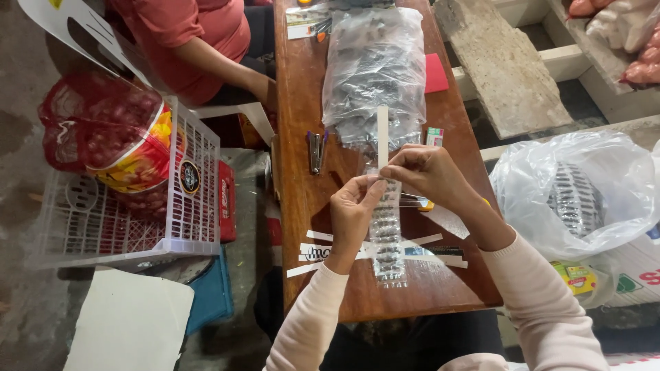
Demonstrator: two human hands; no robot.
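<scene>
Both my hands hold a long clear plastic strip of small packets (387, 237) that hangs from my fingers down over the wooden table (300, 103). My left hand (353, 209) pinches its upper left edge. My right hand (427, 173) pinches the top, along with a narrow white paper strip (383, 134) that sticks upward. Several more white paper strips (313, 251) lie on the table under my wrists. A stapler (316, 151) lies left of my hands.
A clear bag full of packets (375, 69) lies further up the table beside a red card (435, 72). Another person in a red shirt (199, 34) sits at the left edge. A white plastic crate (199, 206) holds a red mesh bag. A second plastic bag (577, 192) sits at right.
</scene>
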